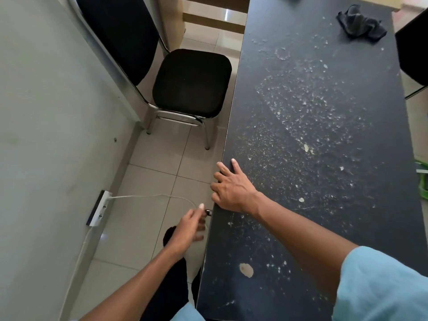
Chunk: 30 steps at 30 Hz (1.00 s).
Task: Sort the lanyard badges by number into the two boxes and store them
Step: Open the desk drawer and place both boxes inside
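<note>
No lanyard badges and no boxes show in this view. My left hand [188,224] reaches down beside the table's left edge and pinches a small dark metal knob or key [208,213] that sticks out of the table's side. My right hand [231,187] lies flat on the black tabletop [312,140] at its left edge, fingers spread and straight, some of them reaching over the edge. It holds nothing.
The long black tabletop is scuffed with white specks; a crumpled black cloth [360,23] lies at its far end. A black chair [192,82] stands left of the table. A white power strip [99,208] with a cable hangs on the left wall above tiled floor.
</note>
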Motion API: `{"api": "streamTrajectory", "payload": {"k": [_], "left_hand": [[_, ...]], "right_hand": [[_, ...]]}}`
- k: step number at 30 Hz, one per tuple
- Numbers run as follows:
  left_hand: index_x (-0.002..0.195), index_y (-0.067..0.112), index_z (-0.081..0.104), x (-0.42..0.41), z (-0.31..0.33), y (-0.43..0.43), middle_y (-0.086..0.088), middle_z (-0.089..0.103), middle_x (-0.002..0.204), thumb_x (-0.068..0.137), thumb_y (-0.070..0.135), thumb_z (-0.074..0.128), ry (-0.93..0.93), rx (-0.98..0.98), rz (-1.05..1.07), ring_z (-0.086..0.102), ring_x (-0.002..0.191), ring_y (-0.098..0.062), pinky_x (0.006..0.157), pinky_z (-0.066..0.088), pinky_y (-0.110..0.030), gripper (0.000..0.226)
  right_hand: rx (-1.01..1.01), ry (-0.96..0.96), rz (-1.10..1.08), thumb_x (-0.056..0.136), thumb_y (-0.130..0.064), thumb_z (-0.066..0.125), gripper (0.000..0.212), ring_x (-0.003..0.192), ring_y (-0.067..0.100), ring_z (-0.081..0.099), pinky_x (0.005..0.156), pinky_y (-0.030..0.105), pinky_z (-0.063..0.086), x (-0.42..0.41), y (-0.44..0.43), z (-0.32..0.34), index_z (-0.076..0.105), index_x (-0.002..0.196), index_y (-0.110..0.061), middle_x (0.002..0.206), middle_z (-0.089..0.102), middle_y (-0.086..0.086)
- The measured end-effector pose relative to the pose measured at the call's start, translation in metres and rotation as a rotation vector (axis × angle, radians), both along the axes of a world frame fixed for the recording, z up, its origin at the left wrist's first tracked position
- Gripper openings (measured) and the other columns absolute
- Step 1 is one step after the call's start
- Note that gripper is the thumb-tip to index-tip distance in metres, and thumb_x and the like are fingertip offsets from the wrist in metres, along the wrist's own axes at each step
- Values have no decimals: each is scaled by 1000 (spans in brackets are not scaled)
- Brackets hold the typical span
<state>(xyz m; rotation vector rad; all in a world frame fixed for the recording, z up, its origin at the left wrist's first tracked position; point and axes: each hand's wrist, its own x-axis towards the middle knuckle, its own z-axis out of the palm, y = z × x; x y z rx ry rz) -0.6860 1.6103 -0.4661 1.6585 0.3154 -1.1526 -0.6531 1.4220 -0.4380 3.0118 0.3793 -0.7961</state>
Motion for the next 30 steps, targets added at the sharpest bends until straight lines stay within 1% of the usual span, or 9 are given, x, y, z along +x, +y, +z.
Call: {"api": "streamTrajectory", "payload": {"k": [2, 8, 11, 14, 19, 23, 25, 28, 30], "left_hand": [[119, 25, 66, -27, -2, 14, 4, 71, 116, 90, 72, 47, 110, -92, -31, 68, 108, -15, 94, 55, -39, 58], [124, 27, 64, -41, 5, 27, 6, 69, 123, 86, 60, 65, 31, -183, -52, 65, 114, -10, 102, 52, -41, 51], [125, 32, 63, -44, 12, 27, 11, 68, 124, 93, 60, 52, 33, -182, -70, 64, 113, -3, 95, 53, -27, 44], [121, 35, 62, -45, 17, 26, 15, 68, 118, 98, 64, 25, 81, -134, -39, 63, 109, -1, 80, 49, -15, 52], [121, 38, 63, -38, 5, 28, 12, 65, 125, 93, 74, 14, 154, -152, -39, 60, 116, -8, 88, 50, -29, 67], [125, 29, 65, -34, -7, 27, 6, 68, 124, 92, 76, 15, 244, -203, -21, 61, 117, -18, 92, 55, -43, 75], [125, 24, 66, -30, -17, 29, 1, 70, 122, 94, 73, 17, 278, -236, -10, 63, 116, -22, 93, 56, -45, 76], [126, 21, 64, -21, -30, 32, -1, 69, 122, 102, 60, 29, 273, -278, -78, 64, 114, -25, 94, 55, -46, 58], [130, 15, 58, -19, -39, 32, -10, 64, 128, 105, 35, 44, 246, -320, -133, 64, 113, -32, 96, 52, -53, 35]], "right_hand": [[-30, 26, 6, 98, -42, 22, 51, 149, 31, 12, 115, 66, 1, 4, 4, 4, 64, 119, -21, 140, 48, 11], [-7, 25, 8, 100, -39, 24, 48, 150, 36, -4, 116, 65, -4, -8, 9, 5, 63, 118, -17, 152, 35, 16], [103, -13, -56, 100, -35, 28, 43, 151, 32, -11, 119, 59, -6, -21, 8, 0, 54, 130, -18, 163, 13, 14], [208, -76, -152, 101, -30, 33, 42, 151, 27, -9, 121, 55, -4, -32, 9, -2, 46, 139, -19, 164, 10, 12], [179, -93, -158, 99, -28, 35, 40, 150, 34, -10, 121, 56, 0, -44, 23, -3, 51, 134, -17, 163, 12, 13], [86, -104, -52, 99, -36, 32, 39, 150, 38, -9, 121, 56, -6, -50, 37, -6, 66, 98, -18, 161, 18, 18], [71, -119, -38, 99, -35, 33, 41, 151, 34, -2, 121, 55, -8, -50, 44, -7, 68, 93, -16, 157, 28, 20], [18, -112, -114, 97, -30, 36, 37, 151, 35, 4, 121, 55, -7, -48, 55, -12, 69, 104, -13, 152, 37, 22], [-27, -96, -164, 93, -22, 40, 34, 150, 38, 3, 120, 56, -7, -47, 66, -17, 67, 111, -12, 150, 38, 25]]}}
